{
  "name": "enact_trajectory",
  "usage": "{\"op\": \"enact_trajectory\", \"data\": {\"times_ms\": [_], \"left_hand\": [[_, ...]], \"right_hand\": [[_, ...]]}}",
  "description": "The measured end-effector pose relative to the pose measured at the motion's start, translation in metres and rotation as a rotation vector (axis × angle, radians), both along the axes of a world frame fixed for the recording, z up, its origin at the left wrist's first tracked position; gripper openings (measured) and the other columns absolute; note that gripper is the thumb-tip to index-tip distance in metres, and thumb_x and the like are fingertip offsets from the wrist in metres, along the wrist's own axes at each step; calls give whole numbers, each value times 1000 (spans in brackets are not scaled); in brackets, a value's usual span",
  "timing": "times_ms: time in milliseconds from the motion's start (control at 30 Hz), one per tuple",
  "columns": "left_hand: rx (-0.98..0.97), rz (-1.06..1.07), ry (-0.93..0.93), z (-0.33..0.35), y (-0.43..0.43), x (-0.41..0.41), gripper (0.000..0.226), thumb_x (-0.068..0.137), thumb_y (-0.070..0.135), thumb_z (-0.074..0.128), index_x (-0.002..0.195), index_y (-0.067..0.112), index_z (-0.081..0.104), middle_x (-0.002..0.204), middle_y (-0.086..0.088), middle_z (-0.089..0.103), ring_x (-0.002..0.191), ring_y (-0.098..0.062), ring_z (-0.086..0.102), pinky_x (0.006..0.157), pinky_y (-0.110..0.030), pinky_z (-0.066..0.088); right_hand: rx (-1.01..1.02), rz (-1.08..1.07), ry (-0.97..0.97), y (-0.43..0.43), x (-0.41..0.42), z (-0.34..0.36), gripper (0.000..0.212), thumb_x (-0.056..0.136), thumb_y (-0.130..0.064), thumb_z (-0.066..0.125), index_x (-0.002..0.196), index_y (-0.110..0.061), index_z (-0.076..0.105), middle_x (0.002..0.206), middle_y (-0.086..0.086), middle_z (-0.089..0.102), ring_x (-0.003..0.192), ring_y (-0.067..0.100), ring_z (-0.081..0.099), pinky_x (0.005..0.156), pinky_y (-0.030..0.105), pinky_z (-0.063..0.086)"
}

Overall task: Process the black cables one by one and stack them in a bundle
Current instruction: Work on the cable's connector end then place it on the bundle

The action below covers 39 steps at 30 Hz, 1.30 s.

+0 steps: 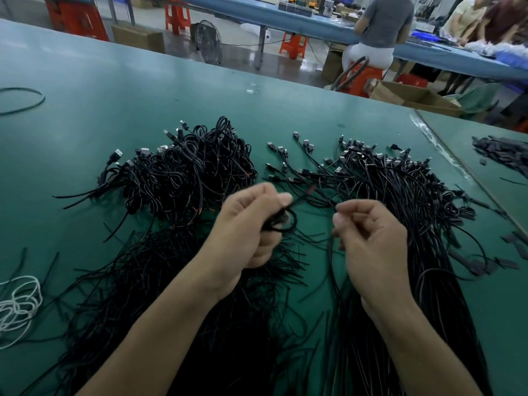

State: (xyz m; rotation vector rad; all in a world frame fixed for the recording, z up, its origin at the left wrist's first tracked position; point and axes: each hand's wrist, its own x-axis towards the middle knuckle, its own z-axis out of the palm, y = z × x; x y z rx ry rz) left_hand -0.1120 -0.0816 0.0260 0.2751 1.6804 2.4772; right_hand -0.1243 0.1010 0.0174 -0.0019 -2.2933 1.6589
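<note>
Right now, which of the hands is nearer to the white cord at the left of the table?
Left. The left hand is right of the white cord, mid-table; the right hand lies beyond it, farther right.

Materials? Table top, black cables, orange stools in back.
Table top: green mat, likely rubber or vinyl; soft satin glare. Black cables: flexible plastic or rubber jackets, thin glossy highlights. Orange stools: probably moulded plastic, uniform colour, smooth.

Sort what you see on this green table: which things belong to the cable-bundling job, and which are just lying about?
In the job: left hand, looped cable it grips, right hand, strand it pinches, coiled pile, straight cables.
Lying about: white cord, green loop, floor fan.
</note>
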Motion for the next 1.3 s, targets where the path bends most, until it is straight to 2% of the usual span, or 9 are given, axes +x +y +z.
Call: {"op": "enact_trajectory", "data": {"times_ms": [133, 333, 500, 633, 733, 867, 933, 1133, 1300], "left_hand": [[-258, -142, -2, 0, 9, 6, 22, 99, 24, 57, 78, 16, 57, 48, 14, 42, 34, 1, 32, 33, -11, 25], [-15, 102, 18, -1, 11, 1, 27, 100, 31, 50, 114, 16, 68, 48, 10, 37, 35, -4, 29, 36, -13, 24], [5, 260, -34, -7, 16, -2, 48, 104, 47, 41, 93, 19, 78, 45, 2, 26, 43, -16, 11, 43, -16, 20], [-71, 333, -99, -10, 23, -3, 62, 103, 50, 41, 67, 12, 72, 45, 3, 36, 35, -9, 25, 38, -17, 24], [-113, 214, -84, -16, 23, -2, 68, 104, 48, 42, 68, -10, 41, 53, -4, 32, 44, -15, 25, 44, -24, 20], [-158, -23, -237, -14, 23, 5, 44, 106, 31, 39, 70, 7, 49, 51, 2, 33, 40, -8, 24, 40, -15, 19], [-122, -139, -328, -12, 23, 7, 51, 102, 21, 37, 52, 21, 49, 45, 5, 35, 35, -5, 23, 40, -11, 16], [121, -417, -428, -6, 19, 8, 65, 76, 89, 43, 62, 26, 47, 56, 8, 28, 40, -2, 16, 34, -10, 14], [-212, -541, -170, -1, 11, 10, 15, 79, 25, 78, 72, 31, 67, 57, 11, 34, 44, -1, 24, 36, -12, 18]], "right_hand": [[-298, 48, 113, -17, 5, 13, 19, 93, -6, 65, 91, -24, 62, 74, -7, 68, 68, 7, 61, 63, 16, 50], [-55, 252, 245, -31, 22, 14, 23, 91, -11, 64, 101, -30, 56, 88, -5, 65, 81, 10, 63, 72, 20, 51], [407, 289, 443, -35, 29, 12, 23, 94, -6, 60, 100, -26, 49, 88, -12, 55, 82, 5, 56, 73, 11, 44], [724, 413, 608, -35, 28, 14, 20, 89, 3, 57, 98, -15, 52, 92, -5, 56, 82, 17, 55, 81, 27, 48], [873, 481, 674, -33, 25, 22, 24, 78, 16, 64, 90, -5, 61, 87, 6, 62, 77, 26, 55, 71, 39, 50], [955, 551, 679, -29, 19, 37, 30, 68, 17, 66, 91, -3, 66, 88, 8, 63, 79, 28, 55, 70, 43, 48], [921, 565, 620, -27, 16, 43, 27, 73, 12, 67, 92, -7, 63, 88, 3, 62, 81, 23, 53, 73, 37, 47], [786, 582, 335, -16, 7, 52, 12, 94, -7, 54, 93, -18, 52, 85, -14, 51, 83, 11, 46, 75, 21, 37], [903, 640, 387, -12, 13, 60, 13, 90, -7, 54, 93, -18, 60, 90, -8, 56, 89, 15, 49, 78, 29, 43]]}}
